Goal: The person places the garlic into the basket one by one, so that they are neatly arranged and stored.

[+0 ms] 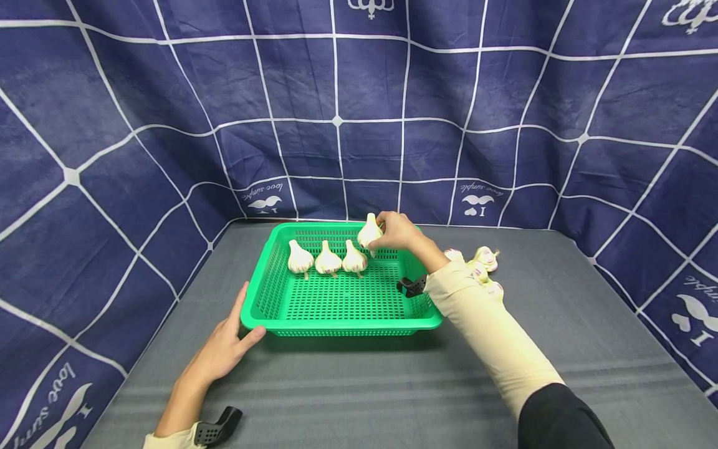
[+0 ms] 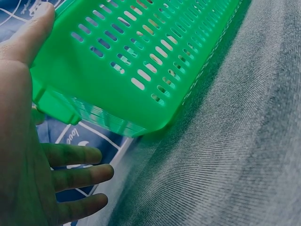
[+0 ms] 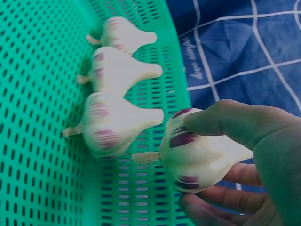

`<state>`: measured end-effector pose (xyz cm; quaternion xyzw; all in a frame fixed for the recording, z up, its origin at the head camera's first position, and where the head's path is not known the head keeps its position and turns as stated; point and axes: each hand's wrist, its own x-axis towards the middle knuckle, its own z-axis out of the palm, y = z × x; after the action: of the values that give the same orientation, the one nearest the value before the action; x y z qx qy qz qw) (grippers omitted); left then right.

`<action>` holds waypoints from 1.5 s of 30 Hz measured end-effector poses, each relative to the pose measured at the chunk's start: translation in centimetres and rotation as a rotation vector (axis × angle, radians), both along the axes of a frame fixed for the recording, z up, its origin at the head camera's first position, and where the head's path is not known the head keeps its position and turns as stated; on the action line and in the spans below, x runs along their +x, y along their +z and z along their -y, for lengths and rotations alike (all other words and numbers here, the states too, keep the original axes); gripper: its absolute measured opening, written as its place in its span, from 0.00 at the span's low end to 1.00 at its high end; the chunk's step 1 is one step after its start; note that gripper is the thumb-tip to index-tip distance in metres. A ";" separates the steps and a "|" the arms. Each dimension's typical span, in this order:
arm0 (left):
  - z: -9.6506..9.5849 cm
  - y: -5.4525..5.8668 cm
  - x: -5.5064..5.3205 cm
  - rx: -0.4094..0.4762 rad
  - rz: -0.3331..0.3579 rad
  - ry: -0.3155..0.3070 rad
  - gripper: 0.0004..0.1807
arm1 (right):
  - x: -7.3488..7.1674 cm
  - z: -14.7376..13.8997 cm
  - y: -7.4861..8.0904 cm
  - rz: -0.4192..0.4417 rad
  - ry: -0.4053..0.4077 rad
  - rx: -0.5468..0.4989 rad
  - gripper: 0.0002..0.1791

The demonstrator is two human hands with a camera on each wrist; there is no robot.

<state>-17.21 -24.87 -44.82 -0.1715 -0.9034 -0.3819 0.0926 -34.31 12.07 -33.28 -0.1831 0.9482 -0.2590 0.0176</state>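
A garlic bulb (image 3: pixel 200 153) is pinched between the thumb and fingers of my right hand (image 1: pixel 399 231), over the far right part of the green basket (image 1: pixel 342 325). Three more bulbs stand in a row along the basket's far side: a left one (image 1: pixel 300 257), a middle one (image 1: pixel 328 259) and a right one (image 1: pixel 354 258), stems toward the back wall. My left hand (image 1: pixel 224 346) rests at the basket's near left corner. In the left wrist view its thumb (image 2: pixel 35 33) touches the rim, while the other fingers (image 2: pixel 82 179) extend below it, straight and apart.
Several loose garlic bulbs (image 1: pixel 487 259) lie on the grey cloth to the right of the basket, partly hidden behind my right sleeve (image 1: pixel 482 330). A blue curtain (image 1: pixel 370 156) with white lines hangs behind and at both sides of the grey tabletop (image 1: pixel 348 399).
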 end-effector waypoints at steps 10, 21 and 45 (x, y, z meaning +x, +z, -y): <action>-0.2 0.2 0.0 -0.001 0.004 -0.008 0.52 | -0.5 0.3 -1.5 0.073 -0.074 0.129 0.19; -0.1 0.4 -0.1 -0.001 0.005 -0.010 0.53 | -0.7 0.2 -2.5 0.139 -0.093 0.215 0.22; 0.1 0.1 0.1 0.000 0.003 -0.004 0.52 | -0.7 0.5 -3.2 0.161 -0.058 0.302 0.15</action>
<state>-17.12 -24.93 -44.73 -0.1727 -0.9031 -0.3825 0.0904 -34.98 11.56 -36.49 -0.1297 0.9767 -0.1277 0.1135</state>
